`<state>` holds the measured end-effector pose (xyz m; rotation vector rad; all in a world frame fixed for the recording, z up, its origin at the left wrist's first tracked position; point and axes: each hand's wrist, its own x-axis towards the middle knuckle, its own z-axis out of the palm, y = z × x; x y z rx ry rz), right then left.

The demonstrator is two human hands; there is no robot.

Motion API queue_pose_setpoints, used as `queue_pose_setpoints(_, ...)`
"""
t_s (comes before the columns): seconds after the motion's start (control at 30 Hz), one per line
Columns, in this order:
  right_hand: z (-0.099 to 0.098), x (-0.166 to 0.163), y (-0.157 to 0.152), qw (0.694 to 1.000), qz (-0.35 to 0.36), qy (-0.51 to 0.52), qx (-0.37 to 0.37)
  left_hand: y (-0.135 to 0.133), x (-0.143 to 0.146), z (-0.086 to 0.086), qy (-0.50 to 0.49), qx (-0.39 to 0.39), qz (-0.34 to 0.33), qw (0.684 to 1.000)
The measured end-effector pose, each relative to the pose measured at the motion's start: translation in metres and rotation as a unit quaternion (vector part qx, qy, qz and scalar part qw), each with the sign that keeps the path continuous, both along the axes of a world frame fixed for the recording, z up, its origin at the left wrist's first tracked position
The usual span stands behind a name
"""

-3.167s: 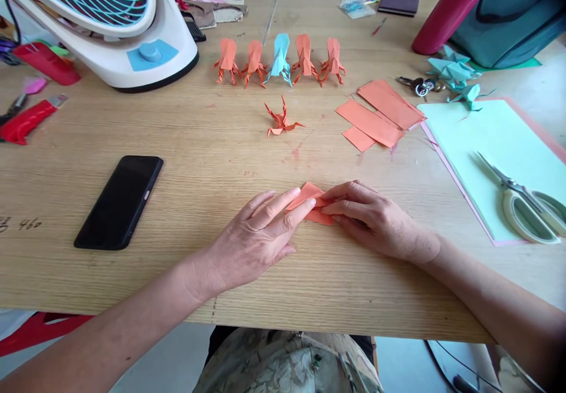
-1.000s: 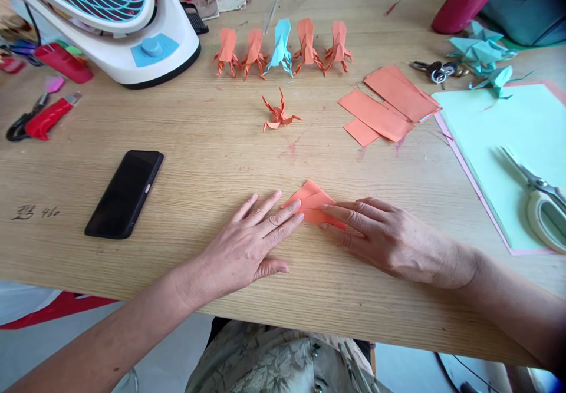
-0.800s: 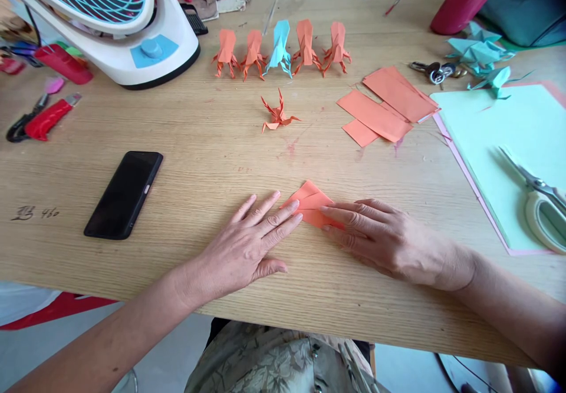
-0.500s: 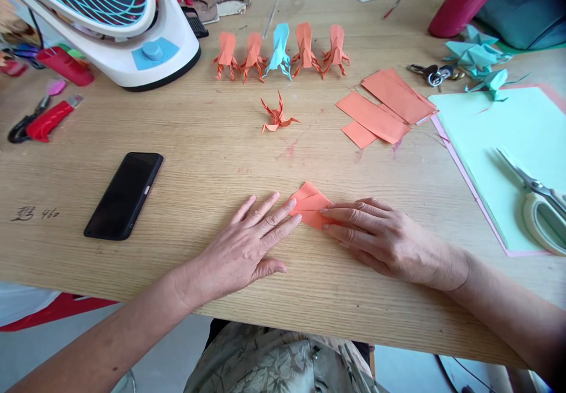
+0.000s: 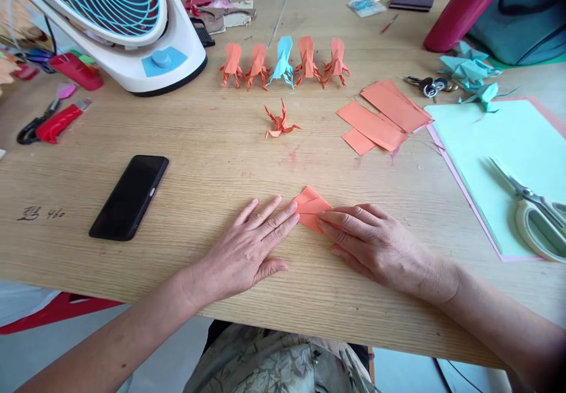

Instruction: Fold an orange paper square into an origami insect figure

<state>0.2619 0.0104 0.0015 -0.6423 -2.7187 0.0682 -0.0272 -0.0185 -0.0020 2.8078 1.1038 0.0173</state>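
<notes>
A folded orange paper (image 5: 310,209) lies flat on the wooden table (image 5: 212,145), near its front edge. My left hand (image 5: 247,248) rests flat with its fingers stretched out, the fingertips touching the paper's left edge. My right hand (image 5: 371,243) lies flat over the paper's right part, fingers extended and pressing it down. Both hands are open. Farther back stands a row of folded paper figures (image 5: 283,62), orange with one blue, and a small orange folded figure (image 5: 279,123) sits alone in front of them.
A black phone (image 5: 129,196) lies to the left. Orange paper strips (image 5: 380,117) and a pale green sheet (image 5: 499,151) with scissors (image 5: 533,207) lie to the right. A white fan (image 5: 115,22), a red cutter (image 5: 55,123), teal paper figures (image 5: 469,75) and a red bottle (image 5: 460,10) stand at the back.
My right hand has slid a little leftward along the orange paper, covering more of it. My left hand stays flat at the paper's left edge. The view has tilted slightly.
</notes>
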Motion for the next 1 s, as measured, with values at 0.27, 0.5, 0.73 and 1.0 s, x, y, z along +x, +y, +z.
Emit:
queue_pose_setpoints(0.27,0.003,-0.003,-0.006,0.998,-0.030,0.004,0.048,-0.001,-0.001,-0.002,-0.016,0.027,0.009,0.999)
queue_pose_setpoints(0.5,0.000,0.000,-0.014,0.998,-0.002,0.027,0.056,-0.006,-0.003,-0.003,-0.082,0.083,-0.005,0.993)
queue_pose_setpoints(0.73,-0.005,-0.003,-0.011,0.999,-0.036,0.005,-0.008,-0.005,0.001,0.009,-0.149,0.038,-0.072,0.986)
queue_pose_setpoints(1.0,-0.006,-0.002,-0.010,0.999,-0.037,-0.001,-0.033,0.027,0.005,0.015,-0.193,0.015,-0.109,0.975)
